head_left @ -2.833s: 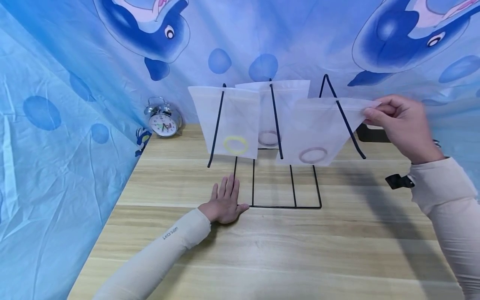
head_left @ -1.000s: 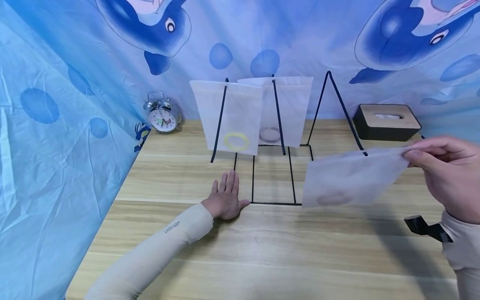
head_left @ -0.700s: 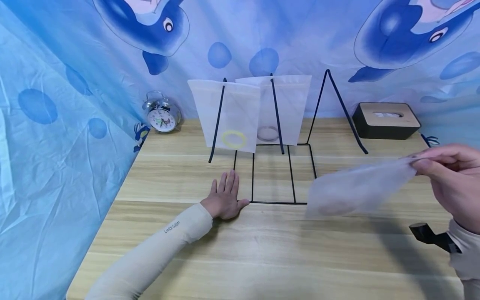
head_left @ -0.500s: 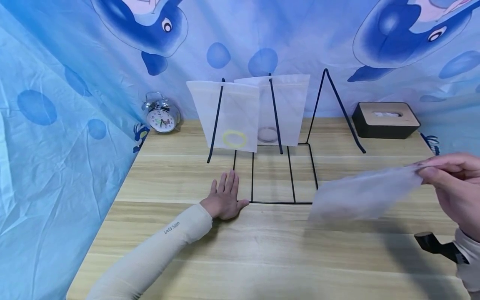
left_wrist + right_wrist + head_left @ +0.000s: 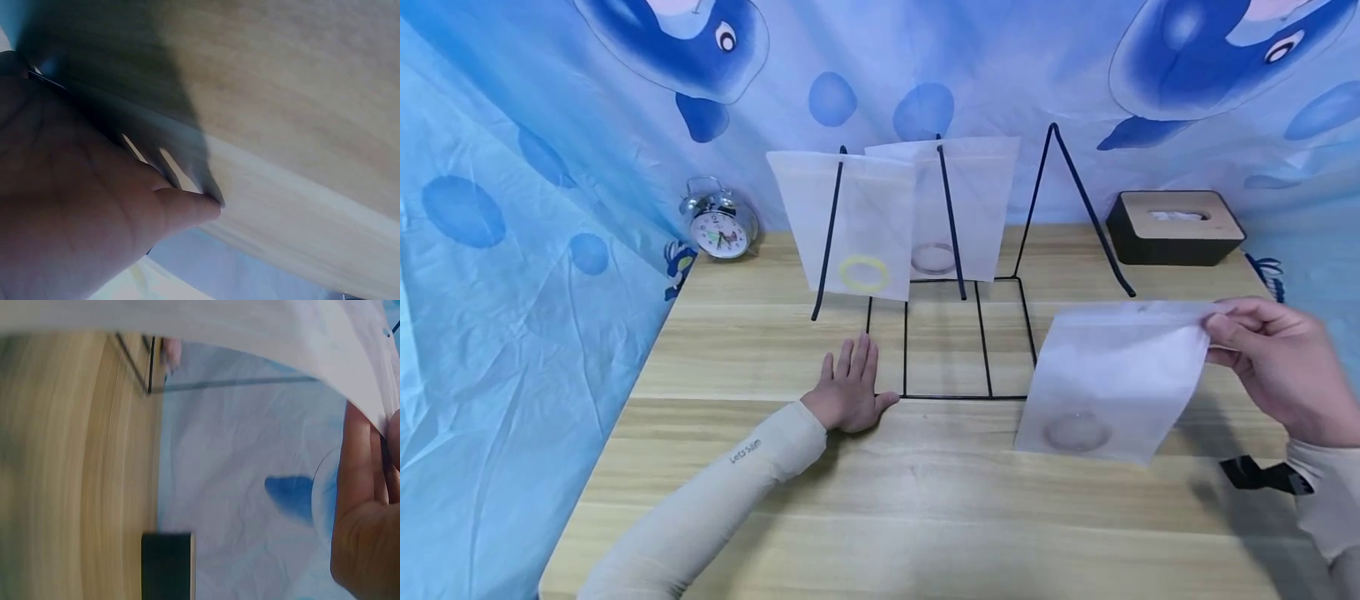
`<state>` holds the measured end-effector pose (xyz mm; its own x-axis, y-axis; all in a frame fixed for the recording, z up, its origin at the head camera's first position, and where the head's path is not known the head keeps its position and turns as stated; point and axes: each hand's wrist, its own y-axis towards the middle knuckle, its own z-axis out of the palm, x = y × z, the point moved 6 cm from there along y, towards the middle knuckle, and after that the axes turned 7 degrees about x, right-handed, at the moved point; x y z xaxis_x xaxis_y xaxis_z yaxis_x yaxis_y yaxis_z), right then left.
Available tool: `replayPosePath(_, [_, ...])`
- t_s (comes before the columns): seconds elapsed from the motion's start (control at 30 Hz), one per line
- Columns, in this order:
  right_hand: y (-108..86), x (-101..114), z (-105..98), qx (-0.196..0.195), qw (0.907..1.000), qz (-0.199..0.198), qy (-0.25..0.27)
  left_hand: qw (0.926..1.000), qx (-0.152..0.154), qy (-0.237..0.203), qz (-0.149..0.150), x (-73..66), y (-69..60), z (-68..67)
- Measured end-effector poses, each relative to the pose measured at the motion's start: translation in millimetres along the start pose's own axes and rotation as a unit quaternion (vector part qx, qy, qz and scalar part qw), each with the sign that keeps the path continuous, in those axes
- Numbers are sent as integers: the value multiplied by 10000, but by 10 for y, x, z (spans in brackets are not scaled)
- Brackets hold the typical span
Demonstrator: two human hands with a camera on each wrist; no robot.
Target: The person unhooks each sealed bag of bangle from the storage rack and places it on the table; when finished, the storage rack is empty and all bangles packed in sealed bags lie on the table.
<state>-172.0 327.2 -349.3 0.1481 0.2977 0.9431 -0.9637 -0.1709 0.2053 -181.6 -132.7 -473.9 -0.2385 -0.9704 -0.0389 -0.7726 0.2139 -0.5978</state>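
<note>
A blue curtain point(image 5: 880, 50) fills the back of my head feed, with a wood-grain table point(image 5: 850, 550) before it. On that I have a black wire rack point(image 5: 950, 208), its three peaked uprights above a flat base. The held bag point(image 5: 1112, 375), pale and translucent, is at the right, overlapping the rack's front right corner from where I look. Its long axis slants down from the top edge, on the curtain side, to the bottom edge, which points toward the wearer and slightly left; whether that end touches the table I can't tell. The left bag point(image 5: 872, 212) and middle bag point(image 5: 985, 200) hang on two uprights, partly overlapping. I see the right hand point(image 5: 1281, 358) pinching the held bag's top right corner between thumb and fingers. The left hand point(image 5: 848, 396) lies flat at the rack's front left corner, fingers straight, thumb spread sideways. At the rear I get a tissue box point(image 5: 1176, 242) on the right and an alarm clock point(image 5: 722, 233) on the left. Smallest, a yellow ring point(image 5: 863, 288) shows through the left bag, and a dull ring point(image 5: 1077, 447) near the held bag's bottom edge.
</note>
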Motion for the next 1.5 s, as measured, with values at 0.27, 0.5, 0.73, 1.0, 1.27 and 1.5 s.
replayPosePath(0.27, [274,-153,-328,-226,9978,620,-30,9995,312,22,-70,8,68,22])
replayPosePath(0.5, [488,-366,-577,-558,9855,1600,-133,9994,325,57,-96,4,62,-2])
replayPosePath(0.73, [732,-586,-775,-831,9574,2527,-1125,9990,439,-65,-110,2,8,-30])
replayPosePath(1.0, [932,-838,-888,-895,9099,3153,-2542,9988,452,-150,-98,42,60,10])
replayPosePath(1.27, [1032,-1012,-950,-1165,8911,3417,-2750,9987,492,-121,-29,47,24,-16])
replayPosePath(1.5, [1122,-1133,-973,-1199,8820,3532,-2882,9991,407,-85,83,38,-21,-62])
